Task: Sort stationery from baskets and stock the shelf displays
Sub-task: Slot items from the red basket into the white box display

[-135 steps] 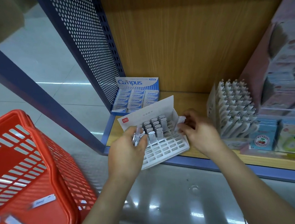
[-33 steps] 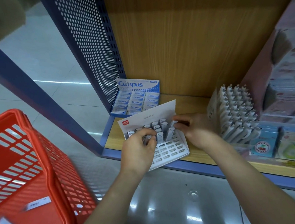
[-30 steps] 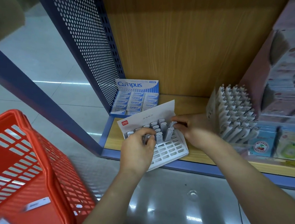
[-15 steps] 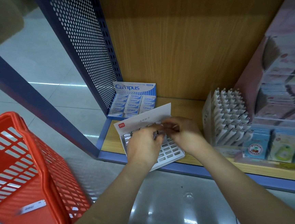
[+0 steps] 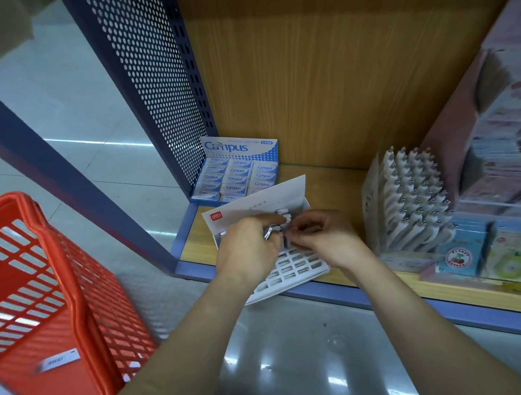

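A white slotted display box (image 5: 294,270) with a raised back card sits at the front edge of the wooden bottom shelf (image 5: 340,184). Small grey-white packs (image 5: 283,216) stand in its rear slots. My left hand (image 5: 246,250) is curled over the box and holds several small packs. My right hand (image 5: 321,237) meets it from the right and pinches one pack between thumb and fingertips. The hands hide the box's middle rows. A red basket (image 5: 61,309) stands on the floor at left with a few loose packs (image 5: 57,361) in it.
A blue Campus eraser box (image 5: 238,171) sits at the shelf's back left against the perforated blue side panel (image 5: 147,75). A white pen display (image 5: 411,203) stands right of the hands, with colourful packets (image 5: 507,257) beyond. Glossy grey floor lies below.
My right hand has moved left from the box's right edge to meet my left hand over the middle. The camera has shifted slightly; the basket looks farther left.
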A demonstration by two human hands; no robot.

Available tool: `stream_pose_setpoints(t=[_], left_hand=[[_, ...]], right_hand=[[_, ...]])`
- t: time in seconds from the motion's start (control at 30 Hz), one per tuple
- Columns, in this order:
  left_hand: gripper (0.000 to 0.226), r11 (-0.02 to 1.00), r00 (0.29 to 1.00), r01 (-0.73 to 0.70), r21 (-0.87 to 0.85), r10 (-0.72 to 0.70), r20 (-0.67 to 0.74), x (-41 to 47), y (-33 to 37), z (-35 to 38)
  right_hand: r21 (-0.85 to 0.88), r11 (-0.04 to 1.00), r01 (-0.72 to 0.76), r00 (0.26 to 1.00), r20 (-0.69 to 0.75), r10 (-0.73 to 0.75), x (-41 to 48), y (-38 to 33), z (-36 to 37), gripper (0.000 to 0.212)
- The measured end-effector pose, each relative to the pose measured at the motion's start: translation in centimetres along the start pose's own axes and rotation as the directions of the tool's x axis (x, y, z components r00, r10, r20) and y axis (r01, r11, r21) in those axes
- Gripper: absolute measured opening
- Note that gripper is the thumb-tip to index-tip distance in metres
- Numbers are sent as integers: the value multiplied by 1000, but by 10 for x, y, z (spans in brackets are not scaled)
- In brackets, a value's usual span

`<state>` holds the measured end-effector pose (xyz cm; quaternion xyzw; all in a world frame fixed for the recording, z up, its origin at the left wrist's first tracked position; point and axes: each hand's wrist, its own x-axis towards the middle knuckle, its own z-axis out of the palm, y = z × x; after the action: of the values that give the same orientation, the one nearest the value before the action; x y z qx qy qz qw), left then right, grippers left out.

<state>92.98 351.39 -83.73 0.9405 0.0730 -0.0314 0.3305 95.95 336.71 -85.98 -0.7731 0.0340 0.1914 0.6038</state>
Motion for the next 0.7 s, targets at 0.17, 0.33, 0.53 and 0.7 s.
stream_pose_setpoints(t=[0.17,0.33,0.53,0.7], left_hand=[[33,1000,999,-1,24,0,40,2,4,-1],[30,998,997,1,62,-6,72,-3,6,0],[32,361,937,299,-884,-287,199,-29,14,-12],[22,-183,914,286,-941,-244,325,-53,14,-15]], right_hand=[[16,982,-187,982,-9,187,8,-15,4,17],[-97,976,-197,978,-83,189,10,-22,9,25],[-99,991,-86,983,-170,69,-13,-19,12,30],[198,974,-107,985,155,77,-71,-27,14,38]])
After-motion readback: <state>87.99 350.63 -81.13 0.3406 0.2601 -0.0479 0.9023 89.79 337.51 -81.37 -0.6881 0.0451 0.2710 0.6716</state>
